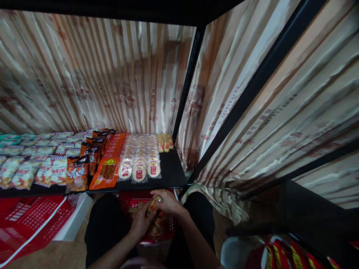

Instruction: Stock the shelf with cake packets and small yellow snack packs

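Between my knees sits a red plastic basket (129,198) holding several small yellow-wrapped snacks (157,228). Over it, my left hand (141,219) and my right hand (168,203) are closed together around a yellow-wrapped snack (153,204). The right fingers lie over its upper end, and the left fingers grip its lower side. Just beyond the hands is a black shelf (171,168). Similar small yellow packs (165,142) stand at its back right corner, beside rows of round white cakes in clear wrappers (139,170).
Left along the shelf lie an orange snack bag (108,166), dark orange packets (77,173) and white packets (25,173). Another red basket (30,220) and a white box (74,218) are below. Black posts (189,82) frame the corner; curtains (134,74) hang behind. Red-yellow packs (283,254) are lower right.
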Tool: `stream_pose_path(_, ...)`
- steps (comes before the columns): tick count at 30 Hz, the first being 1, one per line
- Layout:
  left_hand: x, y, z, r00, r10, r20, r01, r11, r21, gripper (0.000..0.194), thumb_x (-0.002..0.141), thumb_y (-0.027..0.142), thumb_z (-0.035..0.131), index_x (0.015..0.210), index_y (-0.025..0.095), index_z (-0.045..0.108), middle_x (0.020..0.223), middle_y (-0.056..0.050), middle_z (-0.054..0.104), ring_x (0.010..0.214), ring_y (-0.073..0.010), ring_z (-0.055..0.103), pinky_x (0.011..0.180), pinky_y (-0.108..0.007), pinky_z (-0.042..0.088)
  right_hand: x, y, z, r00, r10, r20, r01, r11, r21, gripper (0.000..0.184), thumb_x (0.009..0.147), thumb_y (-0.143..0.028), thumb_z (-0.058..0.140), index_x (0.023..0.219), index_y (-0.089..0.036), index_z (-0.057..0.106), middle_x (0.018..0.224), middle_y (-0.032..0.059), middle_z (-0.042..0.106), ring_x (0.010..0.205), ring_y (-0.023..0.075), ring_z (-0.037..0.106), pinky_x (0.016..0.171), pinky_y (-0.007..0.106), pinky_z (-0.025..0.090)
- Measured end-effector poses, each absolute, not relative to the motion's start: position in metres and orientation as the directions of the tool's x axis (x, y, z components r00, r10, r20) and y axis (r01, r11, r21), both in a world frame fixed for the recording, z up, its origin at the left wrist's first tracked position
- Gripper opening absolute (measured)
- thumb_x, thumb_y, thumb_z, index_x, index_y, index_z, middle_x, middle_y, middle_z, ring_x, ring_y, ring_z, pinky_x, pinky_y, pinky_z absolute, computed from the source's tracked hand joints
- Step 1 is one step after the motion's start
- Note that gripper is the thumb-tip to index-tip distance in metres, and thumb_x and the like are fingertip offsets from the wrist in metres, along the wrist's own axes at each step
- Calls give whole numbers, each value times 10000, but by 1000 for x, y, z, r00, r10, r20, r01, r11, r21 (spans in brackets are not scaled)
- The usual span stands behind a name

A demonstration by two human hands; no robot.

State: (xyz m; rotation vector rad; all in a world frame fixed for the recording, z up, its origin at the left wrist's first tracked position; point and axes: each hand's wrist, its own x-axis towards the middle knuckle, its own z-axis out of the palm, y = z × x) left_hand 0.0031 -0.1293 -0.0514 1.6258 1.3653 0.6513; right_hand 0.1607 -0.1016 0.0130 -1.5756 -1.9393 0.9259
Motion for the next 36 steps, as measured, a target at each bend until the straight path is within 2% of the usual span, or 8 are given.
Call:
stream_pose_path(5,12,-123,-33,295,944,-151,494,-15,870,313,760,336,501,946,158,680,916,-93,635,879,-229,588,812,-314,447,166,-95,24,-255,967,2,619,165,-768,482,663,-143,505,1107,-235,668,959,37,701,874,177,636,806,263,468)
stream_pose_path(10,25,-106,-22,349,921,-172,379,29,925,189,714,253,518,872,172,584,718,-12,601,690,-169,551,671,-262,431,170,-84,31,-228,972,62,547,181,-817,453,691,-160,529,1120,-230,657,1037,50,662,942,174,612,853,270,460)
stream_pose_path(13,35,-92,-19,337,928,-161,309,53,950,126,710,283,539,782,183,511,650,24,535,619,-135,512,609,-239,408,171,-75,28,-129,987,95,441,143,-886,482,699,-168,543,1172,-225,618,1060,44,650,939,170,613,859,286,471)
stream_pose_path(16,46,-80,-12,321,930,-181,225,111,968,197,706,350,563,732,196,443,596,58,470,544,-105,484,550,-222,393,171,-69,21,16,995,98,301,89,-949,541,729,-208,554,1269,-226,528,1036,37,658,879,161,629,834,302,496)
stream_pose_path(18,53,-72,-5,311,926,-213,192,158,968,234,711,388,562,759,200,432,576,70,455,492,-97,473,494,-215,380,172,-68,15,121,985,123,257,88,-962,558,749,-250,563,1301,-216,486,1083,56,647,934,175,624,867,321,493)
stream_pose_path(25,75,-44,27,300,934,-196,235,126,964,126,776,287,515,766,200,426,592,60,491,470,-96,500,461,-212,422,182,-76,0,352,914,203,388,55,-920,441,849,-362,458,1245,-183,532,1182,118,592,1062,208,573,949,351,445)
stream_pose_path(31,90,-28,29,262,942,-211,318,122,940,48,776,150,480,773,189,453,640,46,521,508,-91,521,509,-208,454,189,-70,-17,393,887,243,526,-1,-850,421,863,-352,387,1189,-174,584,1194,127,596,1115,246,519,986,417,399)
stream_pose_path(36,95,-21,20,239,961,-137,519,-7,855,103,776,101,474,697,159,506,685,-16,563,622,-126,556,613,-241,448,189,-67,-31,409,871,273,600,-32,-799,432,829,-301,396,1191,-151,579,1170,151,583,1122,267,491,978,441,392)
